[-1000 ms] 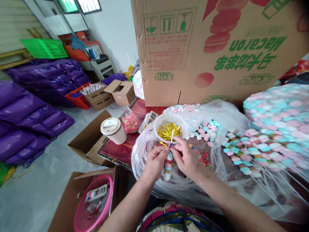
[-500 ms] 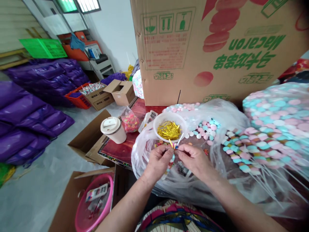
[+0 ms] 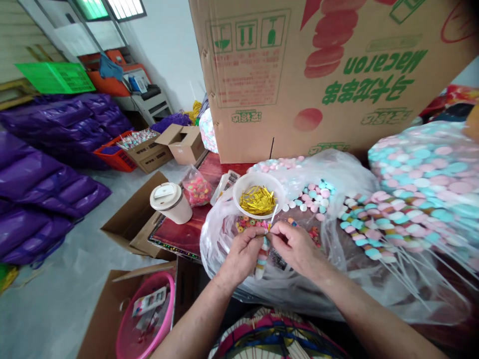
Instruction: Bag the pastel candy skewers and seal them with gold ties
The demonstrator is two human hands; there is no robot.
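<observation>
Between my hands is a candy skewer [image 3: 262,259] with pastel pieces pointing down and its white stick slanting up. My left hand [image 3: 242,252] is closed around the top of the pieces. The fingers of my right hand [image 3: 295,247] pinch the same neck, where a gold twist tie sits, mostly hidden by fingertips. Just beyond stands a white bowl [image 3: 280,205] holding many gold twist ties [image 3: 257,200]. Small ring-shaped candies [image 3: 247,223] lie on the clear plastic sheet [image 3: 215,239] under my hands.
Finished-looking skewers [image 3: 385,224] and a bag of pastel discs [image 3: 422,154] lie at right. A large carton [image 3: 258,129] walls off the back. A lidded cup [image 3: 172,204] and a candy bag [image 3: 196,189] stand left; below is a pink basin [image 3: 170,304] in a box.
The gold strip that stuck up between my fingers is now mostly hidden at the neck. More of the skewer's pastel pieces show below my left hand. The view has shifted slightly.
</observation>
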